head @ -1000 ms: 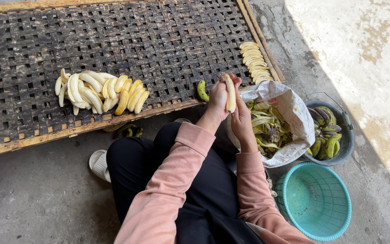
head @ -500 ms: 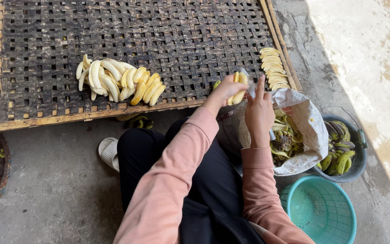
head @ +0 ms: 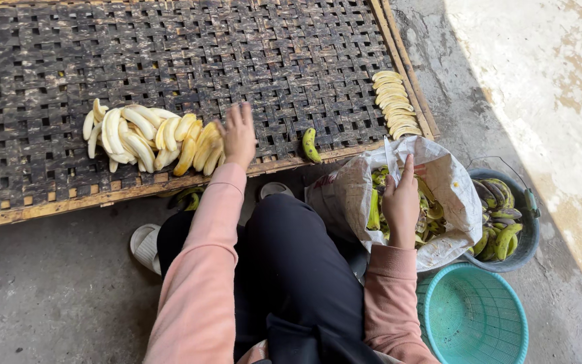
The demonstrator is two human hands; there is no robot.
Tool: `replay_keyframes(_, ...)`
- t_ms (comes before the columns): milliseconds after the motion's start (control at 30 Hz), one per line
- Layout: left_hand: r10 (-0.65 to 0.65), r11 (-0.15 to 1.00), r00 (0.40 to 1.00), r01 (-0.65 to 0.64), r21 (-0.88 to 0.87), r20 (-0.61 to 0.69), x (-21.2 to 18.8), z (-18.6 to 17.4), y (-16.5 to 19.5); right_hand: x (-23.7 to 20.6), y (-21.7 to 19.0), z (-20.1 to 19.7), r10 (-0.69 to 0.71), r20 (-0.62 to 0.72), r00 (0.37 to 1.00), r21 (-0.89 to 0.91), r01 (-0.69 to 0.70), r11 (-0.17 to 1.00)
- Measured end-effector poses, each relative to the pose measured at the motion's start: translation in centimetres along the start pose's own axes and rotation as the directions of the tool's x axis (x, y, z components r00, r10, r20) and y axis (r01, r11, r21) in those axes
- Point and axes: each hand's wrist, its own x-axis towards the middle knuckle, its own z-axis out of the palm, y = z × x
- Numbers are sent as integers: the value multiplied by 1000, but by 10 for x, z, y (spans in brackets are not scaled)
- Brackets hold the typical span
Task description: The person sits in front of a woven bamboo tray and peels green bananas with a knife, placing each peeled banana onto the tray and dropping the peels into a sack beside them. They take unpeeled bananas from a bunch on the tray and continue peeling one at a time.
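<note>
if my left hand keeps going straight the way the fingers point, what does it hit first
Your left hand points up the woven drying rack, just right of the peeled bananas. Straight ahead lies only bare weave, so the way looks free, though height above the rack is unclear.

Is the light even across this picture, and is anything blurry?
Head view: no; harsh sun bleaches the concrete floor at right, while the woven drying rack and peeled bananas sit in soft shade. The left hand looks slightly blurred; the right hand is sharp.
</note>
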Motion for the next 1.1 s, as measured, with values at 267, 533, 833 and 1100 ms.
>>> replay_keyframes(267,701,675,634,-738,-18,326,12,56,99,2,17,-9,-192,-136,972,110,207,972)
replay_keyframes(533,182,180,941,254,-950,286,55,56,147,3,27,-24,-22,-120,992,450,74,890)
replay_keyframes(833,536,614,667,-729,-304,-518,0,-53,220,-22,-24,-83,-74,-20,997,900,50,434)
replay_keyframes(1100,706,483,282,-863,150,-649,-73,-93,229,-45,-37,-102,-269,-204,941,731,329,597)
